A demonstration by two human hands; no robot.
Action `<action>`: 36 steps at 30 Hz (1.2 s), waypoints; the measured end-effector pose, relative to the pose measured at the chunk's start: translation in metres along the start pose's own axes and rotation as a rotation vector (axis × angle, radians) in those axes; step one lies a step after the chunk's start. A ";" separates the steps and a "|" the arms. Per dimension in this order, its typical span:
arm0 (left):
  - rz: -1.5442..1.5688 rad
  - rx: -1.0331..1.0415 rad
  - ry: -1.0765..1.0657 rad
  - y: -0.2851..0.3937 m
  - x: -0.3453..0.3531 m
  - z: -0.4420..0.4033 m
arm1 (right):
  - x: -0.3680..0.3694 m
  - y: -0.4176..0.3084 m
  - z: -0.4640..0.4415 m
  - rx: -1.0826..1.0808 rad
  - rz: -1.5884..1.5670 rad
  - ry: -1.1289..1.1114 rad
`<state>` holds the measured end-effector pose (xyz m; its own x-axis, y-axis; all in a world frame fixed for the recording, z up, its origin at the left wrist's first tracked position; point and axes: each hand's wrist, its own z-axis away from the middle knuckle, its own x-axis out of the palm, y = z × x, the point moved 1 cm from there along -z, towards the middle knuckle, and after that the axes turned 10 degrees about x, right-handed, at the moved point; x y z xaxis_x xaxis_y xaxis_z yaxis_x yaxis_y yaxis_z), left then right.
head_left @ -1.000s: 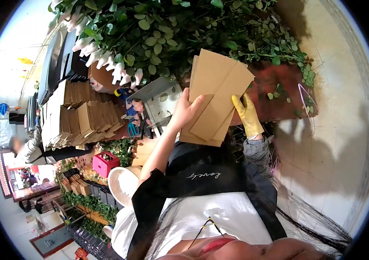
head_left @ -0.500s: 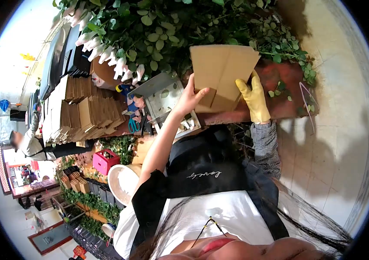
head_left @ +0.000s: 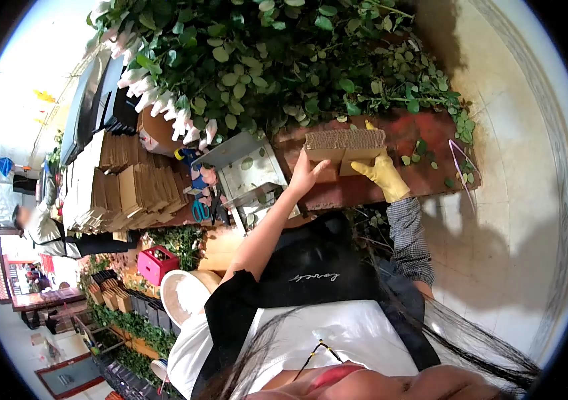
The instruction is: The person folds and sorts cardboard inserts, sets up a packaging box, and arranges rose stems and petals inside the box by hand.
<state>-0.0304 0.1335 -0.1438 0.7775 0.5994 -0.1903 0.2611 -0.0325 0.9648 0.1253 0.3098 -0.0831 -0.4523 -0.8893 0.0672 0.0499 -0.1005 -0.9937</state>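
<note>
1. Far side of the mess: big cardboard stacks [head_left: 140,183], with teal-handled scissors [head_left: 200,211] lying nearby.
2. Then a grey metal tray [head_left: 247,167] with some loose leaves in it.
3. Left hand [head_left: 306,176], bare, has the left side of the cardboard bundle [head_left: 345,140] gripped, thumb on the near face.
4. That bundle's between both hands over the red tabletop [head_left: 290,143], ridged edges lined up; can't tell if it's touching down.
5. Right hand [head_left: 385,177], yellow glove, is clamped on its right side.
</note>
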 end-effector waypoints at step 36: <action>-0.015 -0.418 -0.003 0.032 0.025 -0.022 | -0.060 0.079 0.033 0.230 -0.208 0.355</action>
<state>-0.0146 0.1651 -0.1136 0.7770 0.5951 -0.2050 0.0186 0.3038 0.9525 0.1857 0.3406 -0.1628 -0.7479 -0.6366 0.1882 0.1039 -0.3922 -0.9140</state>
